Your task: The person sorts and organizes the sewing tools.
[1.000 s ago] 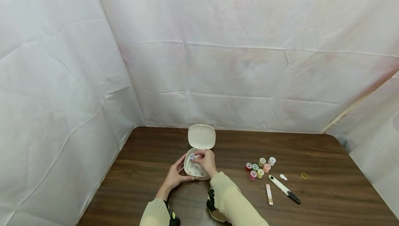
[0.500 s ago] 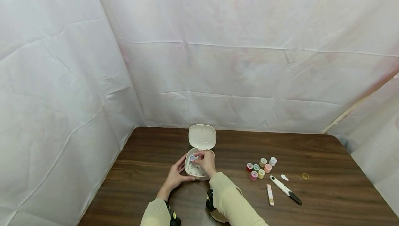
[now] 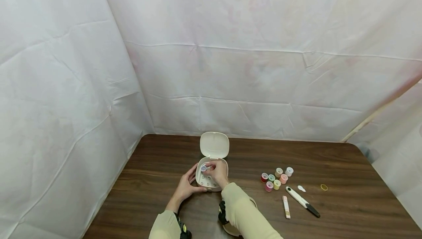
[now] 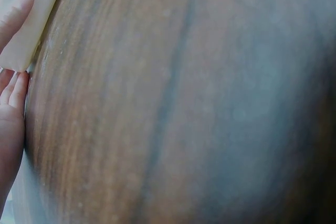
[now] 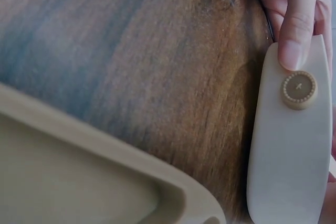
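Note:
A cream sewing box (image 3: pixel 197 176) stands on the table with its lid (image 3: pixel 214 145) raised behind it. Small pegs (image 3: pixel 208 183) rise from its floor. My left hand (image 3: pixel 186 189) holds the box, fingers along the left wall and thumb on the front. In the right wrist view that thumb presses beside a round button-shaped clasp (image 5: pixel 299 88). Inside the box, my right hand (image 3: pixel 217 172) pinches a small lavender thread spool (image 3: pixel 203 168) near the left wall. The right hand covers the box's right half; whether the spool touches a peg cannot be told.
Several thread spools (image 3: pixel 277 184) cluster to the right. Nearby lie a white tool with a dark end (image 3: pixel 302 201), a slim pink-and-white case (image 3: pixel 286 206), a small white piece (image 3: pixel 301 188) and a yellow ring (image 3: pixel 324 187). A beige tray (image 5: pixel 68 171) sits under my right forearm.
Both hands keep their hold. The lavender spool has shifted very slightly toward the front of the box, and the head view has moved a little.

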